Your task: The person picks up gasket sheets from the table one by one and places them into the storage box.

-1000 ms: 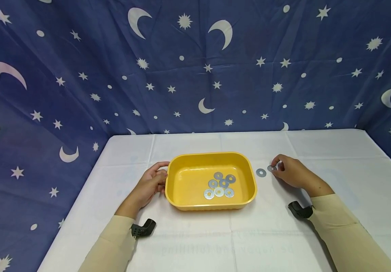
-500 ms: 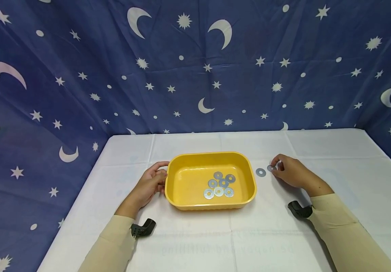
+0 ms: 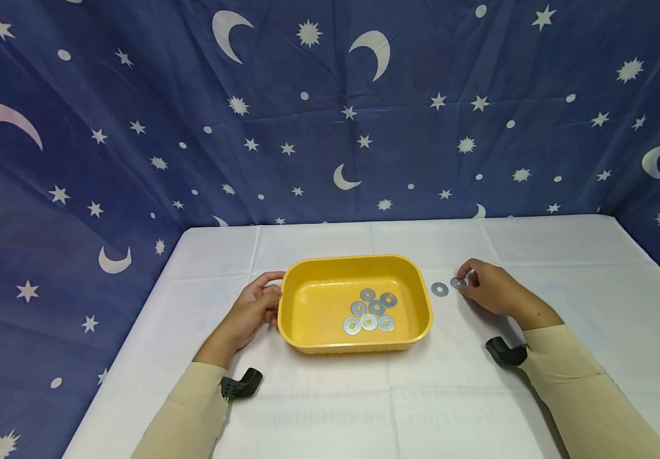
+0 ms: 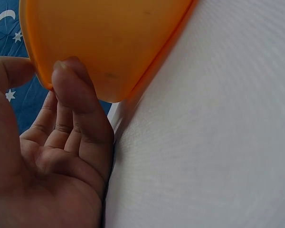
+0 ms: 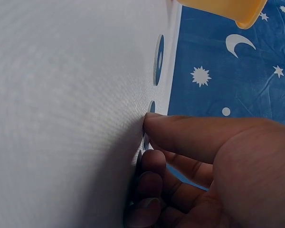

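Note:
A yellow plastic tray (image 3: 318, 349) stands on the table with several flat metal washers (image 3: 377, 307) lying in its right half. My left hand (image 3: 249, 313) grips the tray's left end. In the left wrist view the thumb (image 4: 76, 88) lies against the tray wall (image 4: 109, 42). Right of the tray, my right hand (image 3: 490, 290) holds a washer (image 3: 457, 282) by its edges, at the tabletop. The thumb partly covers this washer in the right wrist view. One more loose washer (image 3: 439, 289) lies flat between the tray and my right hand.
A white cloth (image 3: 330, 401) covers the table. Behind it and at the sides hangs a blue curtain (image 3: 284, 172) with moons and stars. Black wrist devices (image 3: 242, 384) sit on both sleeves.
Both hands, the tray and the washers keep their places. Only the head view has shifted very slightly.

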### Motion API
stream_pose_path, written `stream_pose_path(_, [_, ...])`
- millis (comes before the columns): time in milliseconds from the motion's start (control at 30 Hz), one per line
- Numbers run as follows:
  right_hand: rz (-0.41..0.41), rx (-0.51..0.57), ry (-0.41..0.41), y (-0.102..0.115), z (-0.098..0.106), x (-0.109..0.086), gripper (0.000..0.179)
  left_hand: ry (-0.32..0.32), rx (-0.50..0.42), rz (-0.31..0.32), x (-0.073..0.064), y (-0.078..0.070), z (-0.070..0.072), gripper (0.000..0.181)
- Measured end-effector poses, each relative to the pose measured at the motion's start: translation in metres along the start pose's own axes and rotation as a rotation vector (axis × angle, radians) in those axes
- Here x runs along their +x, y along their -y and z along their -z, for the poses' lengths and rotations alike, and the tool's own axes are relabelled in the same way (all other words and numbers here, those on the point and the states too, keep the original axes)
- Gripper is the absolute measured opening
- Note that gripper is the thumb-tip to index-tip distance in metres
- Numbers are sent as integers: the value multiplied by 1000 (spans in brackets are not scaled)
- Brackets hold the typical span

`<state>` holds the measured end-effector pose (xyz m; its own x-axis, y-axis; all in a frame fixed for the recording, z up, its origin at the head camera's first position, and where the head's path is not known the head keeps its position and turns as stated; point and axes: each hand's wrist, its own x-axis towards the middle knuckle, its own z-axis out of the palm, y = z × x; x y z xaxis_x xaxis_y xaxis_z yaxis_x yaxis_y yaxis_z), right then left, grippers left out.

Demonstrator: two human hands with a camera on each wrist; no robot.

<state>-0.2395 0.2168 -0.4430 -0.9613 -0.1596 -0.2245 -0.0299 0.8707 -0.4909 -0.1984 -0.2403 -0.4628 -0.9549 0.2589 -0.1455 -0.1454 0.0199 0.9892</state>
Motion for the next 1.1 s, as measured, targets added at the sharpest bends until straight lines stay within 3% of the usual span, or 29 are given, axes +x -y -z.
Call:
stream_pose_path(333, [-1, 13, -2, -1, 0, 0, 27, -7, 13, 12, 0, 0, 1, 49])
stream_pose_path(733, [78, 12, -56, 1, 1, -1, 26, -11, 9, 16, 0, 1, 0, 49])
stream_pose_path(1100, [88, -2, -46, 5, 1, -5, 29, -13, 13, 9, 0, 0, -1, 49])
